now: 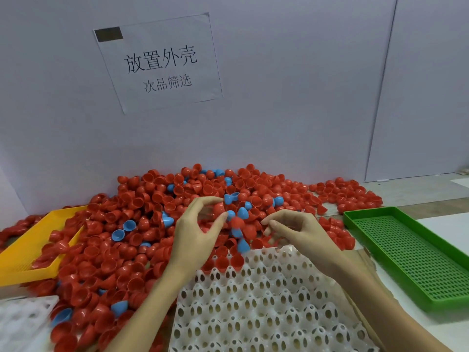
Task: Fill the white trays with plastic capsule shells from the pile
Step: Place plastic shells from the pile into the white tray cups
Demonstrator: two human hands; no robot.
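A big pile of red capsule shells (157, 224), with some blue ones (127, 228) mixed in, covers the table against the wall. The white tray (266, 308) with egg-shaped pockets lies in front of me, and two red shells (229, 262) sit in its far row. My left hand (195, 237) hovers over the pile beyond the tray's far edge, its thumb and forefinger curled round a red shell (218, 209). My right hand (297, 231) is beside it with the fingertips curled together; whether it holds anything is unclear. A blurred red shell (237, 222) is between the hands.
A yellow tray (28, 257) at the left is partly buried in shells. A green perforated tray (406, 255) lies at the right. A second white tray (22, 318) shows at the bottom left corner. A wall with a paper sign (160, 64) stands close behind the pile.
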